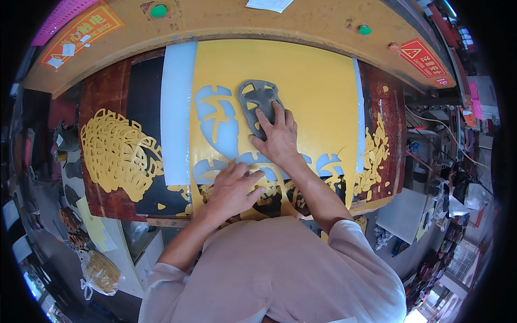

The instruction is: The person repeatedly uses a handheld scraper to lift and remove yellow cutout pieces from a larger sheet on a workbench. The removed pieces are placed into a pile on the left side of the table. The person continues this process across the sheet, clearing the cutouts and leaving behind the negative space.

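Observation:
A dark grey, sole-shaped cutting die (259, 96) with several openings lies on a yellow sheet (318, 81). My right hand (279, 139) grips its near end, fingertips at the openings and thumb along the left side. Left of the die, a matching sole-shaped hole in the sheet shows the pale blue board (177, 118) underneath. More cut holes run along the sheet's near edge. Over them rests my left hand (236, 188), fingers apart and slightly bent, touching the cut edge of the sheet. Its palm side is hidden.
A heap of yellow cut-out pieces (116, 153) sits at the left, and small yellow scraps (374, 156) lie at the right. Across the far side runs a tan machine beam (258, 24) with green buttons (159, 11). A bagged bundle (101, 273) stands at the lower left.

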The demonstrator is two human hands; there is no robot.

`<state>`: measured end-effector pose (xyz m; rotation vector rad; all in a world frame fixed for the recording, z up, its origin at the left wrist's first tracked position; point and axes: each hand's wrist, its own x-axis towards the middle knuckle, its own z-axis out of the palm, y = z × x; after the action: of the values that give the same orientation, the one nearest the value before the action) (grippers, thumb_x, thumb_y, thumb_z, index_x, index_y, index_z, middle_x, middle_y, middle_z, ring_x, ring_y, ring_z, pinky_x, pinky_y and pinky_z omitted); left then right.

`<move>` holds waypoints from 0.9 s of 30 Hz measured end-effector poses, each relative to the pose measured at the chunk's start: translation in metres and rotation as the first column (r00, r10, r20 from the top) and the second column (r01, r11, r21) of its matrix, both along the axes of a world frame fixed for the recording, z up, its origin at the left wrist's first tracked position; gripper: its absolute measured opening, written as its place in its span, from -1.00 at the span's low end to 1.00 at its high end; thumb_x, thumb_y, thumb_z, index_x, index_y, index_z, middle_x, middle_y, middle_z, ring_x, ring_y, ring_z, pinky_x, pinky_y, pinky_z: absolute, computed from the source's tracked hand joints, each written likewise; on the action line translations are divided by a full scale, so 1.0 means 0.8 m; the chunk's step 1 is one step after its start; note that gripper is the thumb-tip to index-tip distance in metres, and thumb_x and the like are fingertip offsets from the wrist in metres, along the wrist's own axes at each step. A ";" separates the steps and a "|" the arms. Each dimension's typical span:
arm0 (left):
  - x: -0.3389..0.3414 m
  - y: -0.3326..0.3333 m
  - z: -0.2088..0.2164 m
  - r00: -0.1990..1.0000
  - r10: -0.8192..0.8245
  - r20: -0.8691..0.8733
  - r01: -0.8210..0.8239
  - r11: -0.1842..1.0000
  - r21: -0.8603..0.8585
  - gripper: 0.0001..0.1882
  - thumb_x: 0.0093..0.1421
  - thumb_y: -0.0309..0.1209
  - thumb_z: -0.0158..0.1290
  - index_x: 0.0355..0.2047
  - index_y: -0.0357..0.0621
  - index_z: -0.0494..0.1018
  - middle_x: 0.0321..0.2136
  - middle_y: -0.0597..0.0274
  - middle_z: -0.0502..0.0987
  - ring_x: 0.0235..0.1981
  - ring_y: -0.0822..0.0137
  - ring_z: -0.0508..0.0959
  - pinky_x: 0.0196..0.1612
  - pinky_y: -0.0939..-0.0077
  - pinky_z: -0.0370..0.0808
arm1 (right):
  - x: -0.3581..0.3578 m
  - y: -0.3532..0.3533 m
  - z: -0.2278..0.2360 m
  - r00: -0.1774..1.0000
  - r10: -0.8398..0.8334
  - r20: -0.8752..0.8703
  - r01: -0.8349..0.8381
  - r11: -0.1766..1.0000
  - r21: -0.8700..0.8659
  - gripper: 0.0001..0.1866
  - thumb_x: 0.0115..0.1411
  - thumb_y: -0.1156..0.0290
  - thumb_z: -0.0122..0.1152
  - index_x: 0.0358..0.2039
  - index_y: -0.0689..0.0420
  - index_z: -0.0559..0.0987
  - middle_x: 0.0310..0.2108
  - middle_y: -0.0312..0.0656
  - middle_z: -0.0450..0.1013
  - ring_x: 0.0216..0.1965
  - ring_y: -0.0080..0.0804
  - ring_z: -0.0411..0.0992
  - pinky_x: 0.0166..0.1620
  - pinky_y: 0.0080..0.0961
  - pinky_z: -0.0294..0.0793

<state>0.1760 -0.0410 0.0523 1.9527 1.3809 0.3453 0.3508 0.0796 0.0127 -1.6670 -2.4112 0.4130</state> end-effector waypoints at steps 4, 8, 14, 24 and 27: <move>0.022 0.020 -0.063 0.972 0.222 -0.076 -0.173 0.896 0.408 -0.50 0.28 -0.28 0.24 0.23 -0.03 0.58 0.33 -0.06 0.41 0.41 -0.17 0.33 0.46 -0.18 0.26 | 0.010 0.019 0.011 0.999 0.002 -0.033 -0.005 0.996 -0.089 -0.20 -0.05 0.14 0.61 0.28 -0.04 0.67 0.43 0.24 0.26 0.32 0.29 0.32 0.31 0.13 0.42; 0.024 0.022 -0.100 0.966 0.223 -0.128 -0.138 0.868 0.476 -0.48 0.26 -0.23 0.27 0.23 -0.04 0.58 0.35 -0.01 0.41 0.43 -0.13 0.33 0.48 -0.16 0.24 | 0.048 0.068 0.050 0.831 -0.161 -0.533 -0.018 0.949 -0.316 -0.22 -0.04 0.18 0.62 0.28 -0.01 0.68 0.25 0.24 0.51 0.06 -0.06 0.64 0.14 -0.25 0.62; 0.038 0.021 -0.036 0.943 0.288 -0.169 -0.214 0.910 0.356 -0.36 0.24 -0.07 0.33 0.23 -0.16 0.55 0.31 -0.06 0.45 0.39 -0.11 0.37 0.45 -0.06 0.28 | 0.101 0.120 0.072 0.256 -0.760 -0.598 -0.252 0.545 -0.800 -0.47 0.19 0.16 0.45 0.07 0.27 0.69 -0.21 -0.06 0.67 -0.33 -0.36 0.64 -0.27 -0.42 0.66; 0.059 0.148 -0.019 0.951 0.059 0.305 -0.084 0.994 0.070 -0.85 0.29 -0.41 0.17 -0.27 -0.27 0.53 -0.29 0.09 0.59 -0.31 0.10 0.60 -0.26 0.23 0.57 | 0.115 0.114 0.062 0.131 -0.793 -0.595 -0.232 0.559 -0.796 -0.54 0.30 0.10 0.40 0.00 0.24 0.65 -0.27 -0.09 0.66 -0.40 -0.32 0.64 -0.35 -0.35 0.71; -0.084 0.082 -0.017 0.547 0.625 0.557 -0.546 0.771 -0.329 -0.73 0.46 -0.46 -0.05 -0.44 -0.16 0.46 -0.56 0.39 0.47 -0.55 0.52 0.44 -0.50 0.50 0.37 | 0.125 0.120 0.059 0.146 -0.728 -0.670 -0.336 0.600 -0.726 -0.57 0.32 0.12 0.39 -0.02 0.24 0.65 -0.25 -0.07 0.67 -0.37 -0.31 0.66 -0.33 -0.34 0.73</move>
<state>0.1087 0.0245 0.0384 1.0157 1.4755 1.1188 0.4512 0.1753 0.0597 -1.1080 -0.7956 1.9849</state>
